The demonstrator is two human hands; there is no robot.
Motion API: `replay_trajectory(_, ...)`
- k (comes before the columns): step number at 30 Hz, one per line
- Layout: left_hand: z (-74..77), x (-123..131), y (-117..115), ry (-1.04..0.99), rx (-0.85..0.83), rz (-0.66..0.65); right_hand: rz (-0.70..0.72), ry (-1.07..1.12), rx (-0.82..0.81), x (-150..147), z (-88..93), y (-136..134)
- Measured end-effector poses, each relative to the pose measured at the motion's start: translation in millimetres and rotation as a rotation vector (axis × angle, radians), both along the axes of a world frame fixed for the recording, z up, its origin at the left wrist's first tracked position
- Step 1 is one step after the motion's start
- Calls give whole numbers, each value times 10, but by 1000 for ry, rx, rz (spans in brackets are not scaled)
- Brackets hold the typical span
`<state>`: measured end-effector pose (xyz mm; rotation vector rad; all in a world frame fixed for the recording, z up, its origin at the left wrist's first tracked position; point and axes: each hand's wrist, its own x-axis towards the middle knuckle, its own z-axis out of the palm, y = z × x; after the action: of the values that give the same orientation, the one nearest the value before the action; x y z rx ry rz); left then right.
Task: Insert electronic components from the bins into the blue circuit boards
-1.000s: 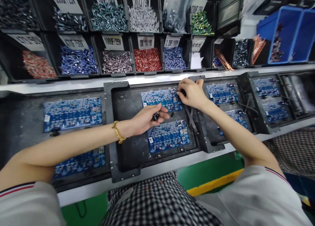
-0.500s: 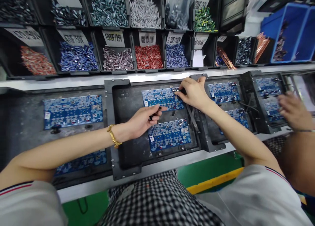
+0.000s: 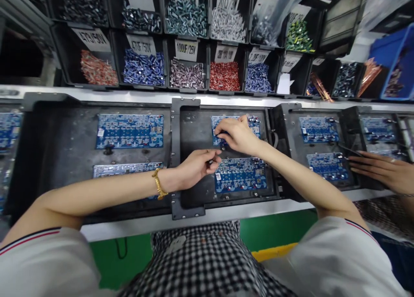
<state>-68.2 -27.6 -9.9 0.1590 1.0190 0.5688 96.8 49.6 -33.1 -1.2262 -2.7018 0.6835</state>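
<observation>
My left hand (image 3: pixel 201 167), with a gold bracelet at its wrist, is half curled around small black components (image 3: pixel 210 162). It hovers just left of the lower blue circuit board (image 3: pixel 241 176). My right hand (image 3: pixel 236 135) reaches over the upper blue circuit board (image 3: pixel 254 121) and covers much of its middle. Its thumb and fingertips are pinched together at the left end of that board, and whatever they hold is too small to make out. Both boards lie flat in a black tray (image 3: pixel 194 133).
Component bins stand behind the rail, among them red capacitors (image 3: pixel 224 76) and blue ones (image 3: pixel 144 68). To the left is another tray with circuit boards (image 3: pixel 130 131). At right, a co-worker's hand (image 3: pixel 381 170) is beside a board (image 3: pixel 328 167) in a neighbouring tray.
My right hand has moved from the right end of the upper board to its left end. The left hand stays close by. The camera has turned left, and the co-worker's hand now lies flatter.
</observation>
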Motion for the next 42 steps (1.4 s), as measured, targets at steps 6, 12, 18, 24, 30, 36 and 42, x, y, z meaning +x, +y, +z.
replay_trajectory(6, -64, -55, -4, -25, 36, -56, 31, -5, -37, -13, -41, 39)
replay_trajectory(12, -79, -71, 32, -102, 13, 57, 98, -47, 34, -10, -47, 26)
replay_trajectory(18, -104, -85, 25, -115, -19, 98, 110, -64, 96, -15, -38, -3)
replay_trajectory(24, -104, 42, -11, -124, -31, 90, -56, 125, -17, 84, 221, -315)
replay_trajectory(30, 1, 369, -154, -234, 22, -50, -58, -62, 174, 492, 516, -796)
replay_trajectory(36, -40, 492, -254, -93, 97, -249, -240, -226, 237, 1125, 252, -952)
replay_trajectory(42, -128, 497, -252, -15, 142, -263, -222, -237, 224, 1153, 59, -937)
